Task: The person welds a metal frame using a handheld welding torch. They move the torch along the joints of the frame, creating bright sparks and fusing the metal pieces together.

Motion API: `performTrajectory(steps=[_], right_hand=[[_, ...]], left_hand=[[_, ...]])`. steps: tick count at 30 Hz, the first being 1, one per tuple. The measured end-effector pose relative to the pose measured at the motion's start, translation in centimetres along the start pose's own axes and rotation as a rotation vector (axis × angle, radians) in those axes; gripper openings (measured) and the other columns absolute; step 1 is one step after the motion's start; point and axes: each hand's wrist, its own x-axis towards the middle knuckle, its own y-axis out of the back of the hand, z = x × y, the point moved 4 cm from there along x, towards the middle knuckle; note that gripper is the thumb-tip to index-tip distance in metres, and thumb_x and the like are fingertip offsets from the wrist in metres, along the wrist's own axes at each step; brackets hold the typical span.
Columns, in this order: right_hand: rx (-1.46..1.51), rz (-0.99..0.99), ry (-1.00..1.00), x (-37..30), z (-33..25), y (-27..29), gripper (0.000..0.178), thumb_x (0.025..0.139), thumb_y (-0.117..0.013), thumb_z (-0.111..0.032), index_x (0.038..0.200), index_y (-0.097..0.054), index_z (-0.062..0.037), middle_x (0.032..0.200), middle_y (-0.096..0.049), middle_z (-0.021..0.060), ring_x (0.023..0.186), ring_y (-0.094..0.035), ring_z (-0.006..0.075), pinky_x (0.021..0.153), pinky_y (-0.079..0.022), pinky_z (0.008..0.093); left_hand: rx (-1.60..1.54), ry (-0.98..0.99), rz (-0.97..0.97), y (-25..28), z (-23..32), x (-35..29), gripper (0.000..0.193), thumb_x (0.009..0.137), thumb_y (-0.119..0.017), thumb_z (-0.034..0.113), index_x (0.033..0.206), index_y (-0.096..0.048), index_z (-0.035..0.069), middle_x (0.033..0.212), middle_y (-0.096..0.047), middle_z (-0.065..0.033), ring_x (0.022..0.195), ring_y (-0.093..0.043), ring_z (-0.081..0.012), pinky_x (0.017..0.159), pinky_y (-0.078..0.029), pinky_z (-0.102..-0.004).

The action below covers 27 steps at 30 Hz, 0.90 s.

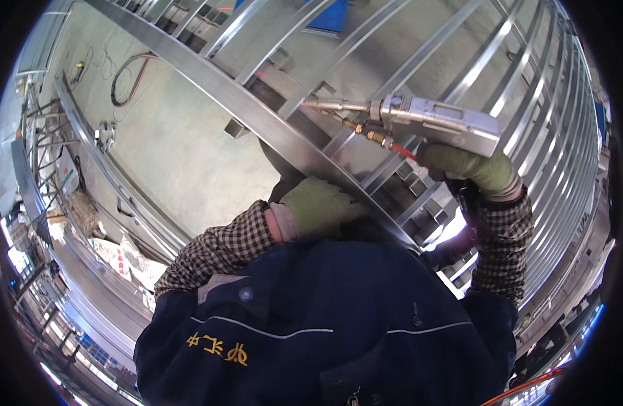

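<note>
My right hand (pixel 470 166), in a green glove, is closed round the grip of a silver handheld welding gun (pixel 447 122). Its narrow copper-coloured nozzle points left, with the tip over a joint where a crossbar meets the long metal rail (pixel 257 115) of a metal frame. Brass fittings and a red hose run beneath the gun's barrel. My left hand (pixel 318 206), also green-gloved, is low in front of my body beside the long rail, back of the hand up. Its fingertips fade into a dark area, so their grip is hidden.
Parallel metal bars (pixel 487 61) of the frame spread to the right. A blue object (pixel 327 17) lies beyond the rail. On the floor at left are a coiled hose (pixel 125 81), long metal profiles (pixel 115 176) and white printed sacks (pixel 125 260). An orange cable (pixel 528 387) shows at lower right.
</note>
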Motion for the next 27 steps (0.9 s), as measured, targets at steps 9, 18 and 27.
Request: performTrajectory(steps=[9,18,27], right_hand=[[0.140,0.103,-0.036,-9.1,2.8,3.4,0.045,0.093,-0.089,-0.018,0.131,-0.071,-0.0013,0.092,-0.075,0.0059,0.074,-0.070,0.0110,0.062,-0.056,0.0252],[0.093,0.085,-0.273,-12.9,8.2,2.6,0.051,0.092,-0.088,-0.010,0.138,-0.070,-0.0001,0.100,-0.075,0.0053,0.074,-0.064,0.0107,0.064,-0.053,0.0256],[0.086,-0.077,-0.180,-12.2,9.8,3.4,0.053,0.094,-0.087,-0.012,0.143,-0.069,-0.0028,0.101,-0.074,0.0014,0.074,-0.060,0.0068,0.064,-0.049,0.0235]], left_hand=[[-0.186,-0.108,-0.084,-2.3,6.3,3.1,0.041,0.090,-0.074,0.038,0.128,-0.075,0.021,0.115,-0.079,-0.0082,0.104,-0.077,-0.0327,0.088,-0.062,-0.0477],[-0.308,-0.163,-0.126,-4.7,7.5,5.5,0.057,0.085,-0.083,0.043,0.138,-0.071,0.024,0.117,-0.078,-0.0111,0.104,-0.076,-0.0363,0.090,-0.061,-0.0490],[-0.399,-0.095,-0.183,-4.7,7.5,5.8,0.066,0.083,-0.084,0.039,0.144,-0.068,0.022,0.127,-0.076,-0.0156,0.116,-0.073,-0.0384,0.099,-0.059,-0.0493]])
